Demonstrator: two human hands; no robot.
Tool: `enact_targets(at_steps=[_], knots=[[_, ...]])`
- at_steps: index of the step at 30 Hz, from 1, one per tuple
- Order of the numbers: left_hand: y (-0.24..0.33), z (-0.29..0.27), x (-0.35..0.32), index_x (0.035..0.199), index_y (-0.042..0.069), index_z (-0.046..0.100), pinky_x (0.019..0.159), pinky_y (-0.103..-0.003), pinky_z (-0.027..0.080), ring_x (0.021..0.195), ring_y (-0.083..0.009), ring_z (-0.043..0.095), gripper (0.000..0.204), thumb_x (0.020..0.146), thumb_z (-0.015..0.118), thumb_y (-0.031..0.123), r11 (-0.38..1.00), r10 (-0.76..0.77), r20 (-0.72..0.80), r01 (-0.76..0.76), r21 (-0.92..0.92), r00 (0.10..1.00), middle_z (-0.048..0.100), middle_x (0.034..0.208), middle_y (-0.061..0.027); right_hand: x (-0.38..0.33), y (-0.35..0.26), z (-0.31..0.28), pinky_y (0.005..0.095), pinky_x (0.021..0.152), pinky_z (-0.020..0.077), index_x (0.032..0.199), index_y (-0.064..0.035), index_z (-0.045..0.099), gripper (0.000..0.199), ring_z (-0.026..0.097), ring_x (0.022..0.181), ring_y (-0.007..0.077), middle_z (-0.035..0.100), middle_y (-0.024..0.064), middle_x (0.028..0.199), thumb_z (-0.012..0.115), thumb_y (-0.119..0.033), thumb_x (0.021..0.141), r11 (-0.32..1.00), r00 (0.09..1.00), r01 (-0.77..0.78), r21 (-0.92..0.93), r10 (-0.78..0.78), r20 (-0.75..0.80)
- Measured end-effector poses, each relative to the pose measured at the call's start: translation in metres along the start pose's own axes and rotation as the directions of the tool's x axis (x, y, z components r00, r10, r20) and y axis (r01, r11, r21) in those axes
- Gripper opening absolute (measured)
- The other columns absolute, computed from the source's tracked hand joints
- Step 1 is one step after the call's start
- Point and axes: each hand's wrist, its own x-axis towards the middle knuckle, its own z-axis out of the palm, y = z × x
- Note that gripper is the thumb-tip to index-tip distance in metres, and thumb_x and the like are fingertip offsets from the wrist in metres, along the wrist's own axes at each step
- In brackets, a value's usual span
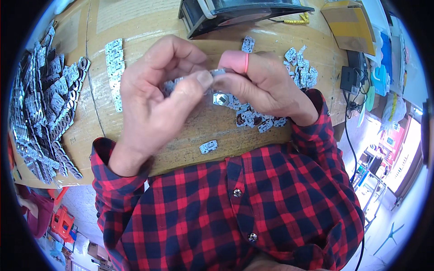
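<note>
Your left grip [153, 97] and right grip [267, 86] are both clamped on the boards [219, 72], held above the desk [194, 124] — partly hidden, somewhat blurred. An uneven twist could crack one; a slackened pinch could drop it into the pile [266, 125] nearby.

A black fan [239, 20], probably, stands near a cardboard box [348, 28]

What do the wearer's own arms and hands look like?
Sleeves: red and dark navy check, loose cuffs at the wrists. Left hand: bare, ungloved. Right hand: ungloved, with a pink finger cover and a brighter pink band.
</note>
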Motion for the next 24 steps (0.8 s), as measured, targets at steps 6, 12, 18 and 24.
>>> enact_targets(at_steps=[6,12,18,24], knots=[[0.002,-0.008,0.004,0.094,0.000,0.056,0.041,-0.015,0.034,0.050,-0.0017,0.050,0.014,0.092,0.059,0.014,0.871,-0.241,0.189,0.298,-0.392,0.952,0.061,0.073,-0.0024,0.002,-0.017,-0.004,0.0229,0.034,0.0301,0.084,-0.0044,0.056,0.027,0.035,0.036,0.0064,0.040,-0.0009,0.051,0.049,-0.026,0.099,0.388,0.849,-0.489,0.781,0.417,0.325],[-0.002,-0.003,0.003,0.096,-0.002,0.058,0.042,-0.016,0.036,0.053,-0.0045,0.054,0.016,0.092,0.061,0.014,0.953,-0.208,-0.033,0.194,-0.232,0.978,0.062,0.071,-0.0055,0.005,-0.011,0.002,0.0225,0.031,0.0312,0.083,-0.0031,0.053,0.030,0.031,0.035,0.0064,0.036,-0.0011,0.050,0.046,-0.027,0.100,0.277,0.833,-0.457,0.845,0.466,0.297],[-0.015,-0.013,0.006,0.104,0.000,0.055,0.043,-0.016,0.034,0.058,-0.0057,0.054,0.020,0.094,0.056,0.018,0.729,-0.208,0.237,0.312,-0.609,0.949,0.060,0.082,-0.0060,0.006,-0.013,0.003,0.0220,0.032,0.0327,0.085,-0.0032,0.053,0.031,0.031,0.036,0.0060,0.038,-0.0007,0.053,0.045,-0.028,0.101,0.187,0.843,-0.425,0.886,0.437,0.312],[-0.006,-0.010,0.006,0.110,-0.001,0.055,0.051,-0.018,0.039,0.064,-0.0066,0.054,0.022,0.092,0.056,0.012,0.907,-0.213,0.015,0.203,-0.370,0.977,0.060,0.091,-0.0065,0.006,-0.009,0.006,0.0236,0.035,0.0354,0.090,-0.0008,0.055,0.031,0.034,0.039,0.0077,0.041,0.0012,0.056,0.045,-0.029,0.101,0.303,0.845,-0.358,0.883,0.507,0.169]])
